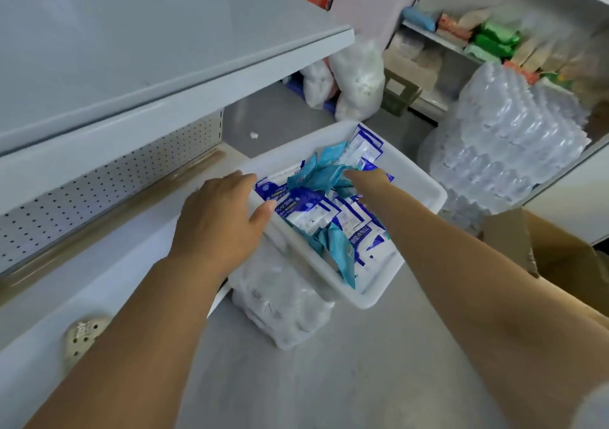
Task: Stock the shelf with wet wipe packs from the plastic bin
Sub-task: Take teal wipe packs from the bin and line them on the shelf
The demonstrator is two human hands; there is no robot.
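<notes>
Bright, even, cool indoor light; shadows soft. Glare on shrink-wrapped bottle packs at right. Wide-angle bend twd edges: shelf lines curve. Goods upper right blurred; slight smear overall.

A white rectangular plastic bin sat on a clear-wrapped bundle of bottles, right of the pale grey metal shelf. The left hand rested on its left rim. The right hand reached among blue-and-white wet wipe packs and crumpled teal packs, its fingers hidden.
</notes>
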